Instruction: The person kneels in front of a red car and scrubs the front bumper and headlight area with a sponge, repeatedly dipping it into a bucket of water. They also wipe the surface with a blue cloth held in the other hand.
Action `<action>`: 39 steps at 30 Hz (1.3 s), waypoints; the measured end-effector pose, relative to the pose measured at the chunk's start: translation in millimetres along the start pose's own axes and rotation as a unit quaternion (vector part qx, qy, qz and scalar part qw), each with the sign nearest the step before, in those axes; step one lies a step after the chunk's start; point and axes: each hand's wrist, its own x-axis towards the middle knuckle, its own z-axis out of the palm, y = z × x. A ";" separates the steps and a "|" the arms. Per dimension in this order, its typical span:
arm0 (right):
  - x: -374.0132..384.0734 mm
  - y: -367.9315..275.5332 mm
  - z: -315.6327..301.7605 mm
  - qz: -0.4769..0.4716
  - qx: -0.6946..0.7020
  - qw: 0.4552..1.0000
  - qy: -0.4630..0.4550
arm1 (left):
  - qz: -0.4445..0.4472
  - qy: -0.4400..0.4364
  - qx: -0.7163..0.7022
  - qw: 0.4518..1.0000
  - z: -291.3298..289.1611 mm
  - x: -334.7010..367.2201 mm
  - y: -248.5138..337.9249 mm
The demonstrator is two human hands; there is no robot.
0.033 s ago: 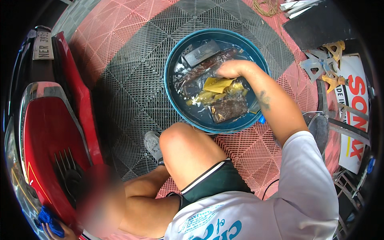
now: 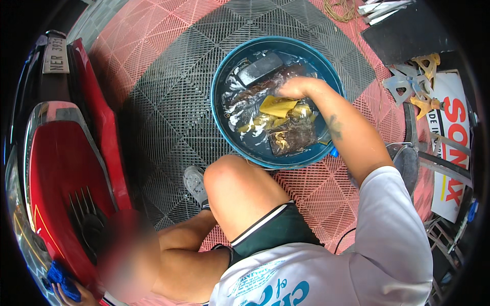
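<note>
My right hand [image 2: 294, 87] reaches into a round blue tub [image 2: 218, 118] of sudsy water. Its fingers are lost in the water and foam beside a long, wet brown piece [image 2: 255, 92] that I cannot name. Behind that floats a dark grey block [image 2: 260, 70]. On the near side of the hand lie a crumpled yellow cloth [image 2: 278, 106] and a dark brown block [image 2: 292, 140], perhaps a sponge. At the lower left, my left hand [image 2: 76, 296] has its fingers round a blue cloth [image 2: 64, 280], against the red vehicle [image 2: 61, 168].
The tub stands beyond my bent knee [image 2: 224, 173] on black and red grid tiles [image 2: 173, 102]. To the right are yellow and grey stands [image 2: 423, 86], a white sign [image 2: 451, 153] and a metal frame [image 2: 444, 168]. A dark panel [image 2: 403, 35] lies at the far right.
White foam has spread on the tub's left side. The grey block has drifted slightly right, and the yellow cloth's top has folded over. My left hand looks unchanged.
</note>
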 end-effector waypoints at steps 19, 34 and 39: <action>-13.5 -20.9 16.2 0.041 0.057 0.997 0.022 | 0.000 -0.018 -0.011 1.000 -2.6 -14.1 -20.1; -64.4 -49.1 -29.2 -0.070 0.712 0.697 -0.049 | -0.009 -0.017 0.002 1.000 -3.7 -15.0 -17.0; -53.9 -27.7 -22.7 -0.121 0.578 0.805 0.056 | -0.009 -0.011 0.002 1.000 -2.4 -10.2 -11.6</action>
